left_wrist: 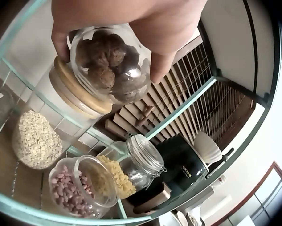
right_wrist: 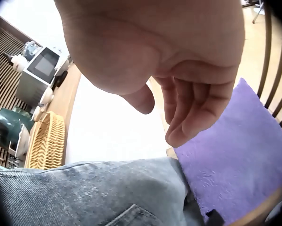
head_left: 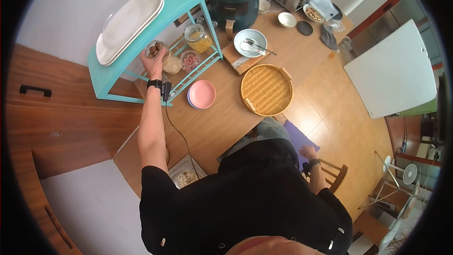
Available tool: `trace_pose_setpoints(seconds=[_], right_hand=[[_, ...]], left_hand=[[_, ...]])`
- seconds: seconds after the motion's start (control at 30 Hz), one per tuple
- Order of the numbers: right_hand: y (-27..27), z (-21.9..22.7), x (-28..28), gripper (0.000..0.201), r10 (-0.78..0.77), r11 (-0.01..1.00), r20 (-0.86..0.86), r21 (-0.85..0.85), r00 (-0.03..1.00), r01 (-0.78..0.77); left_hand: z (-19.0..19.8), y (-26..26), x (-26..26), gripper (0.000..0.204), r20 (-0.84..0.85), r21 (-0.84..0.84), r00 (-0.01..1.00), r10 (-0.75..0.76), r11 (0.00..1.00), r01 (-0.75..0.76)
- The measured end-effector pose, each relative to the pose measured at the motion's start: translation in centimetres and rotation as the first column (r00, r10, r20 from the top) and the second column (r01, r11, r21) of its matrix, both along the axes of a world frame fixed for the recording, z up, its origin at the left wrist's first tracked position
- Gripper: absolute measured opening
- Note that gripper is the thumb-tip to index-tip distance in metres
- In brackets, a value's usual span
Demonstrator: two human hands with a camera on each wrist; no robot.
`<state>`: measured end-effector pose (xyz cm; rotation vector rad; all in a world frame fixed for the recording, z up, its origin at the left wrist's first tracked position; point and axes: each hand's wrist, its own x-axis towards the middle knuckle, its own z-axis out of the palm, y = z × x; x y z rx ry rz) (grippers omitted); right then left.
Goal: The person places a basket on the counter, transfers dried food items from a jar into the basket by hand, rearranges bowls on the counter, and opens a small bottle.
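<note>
Two hands, far apart. We see big teal rack on table. Round basket near pink plates. Purple cushion on chair. Our left hand up at rack, fingers wrapped round nut jar, jar tipped, off shelf. Oat jar, pink bean jar below it. Our right hand hangs loose over cushion, holds nothing.

Your walnut jar, clear glass with a wooden lid, lies tilted at eleven o'clock in the teal rack.
</note>
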<state>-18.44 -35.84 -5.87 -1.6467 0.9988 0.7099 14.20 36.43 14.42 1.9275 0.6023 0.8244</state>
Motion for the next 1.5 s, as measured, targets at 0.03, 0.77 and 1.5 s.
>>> trace_pose_setpoints(seconds=[0.03,0.77,1.5], right_hand=[[-0.1,-0.2,-0.3,0.034,-0.040,0.999,-0.027,0.017,0.999,0.040],[23.1,15.6,24.7,0.016,0.757,0.346,0.645,-0.537,-0.109,-0.769],[27.9,7.6,20.9,0.018,0.536,-0.260,0.296,-0.833,-0.790,-0.489]], left_hand=[[0.2,-0.1,-0.2,0.092,0.004,0.000,1.000,-0.007,1.000,0.007],[-10.0,-30.9,-23.7,0.086,-0.251,-0.125,0.894,-0.372,0.928,0.351],[-15.7,-39.6,-23.6,0.073,-0.342,-0.184,0.937,0.076,0.972,-0.146]])
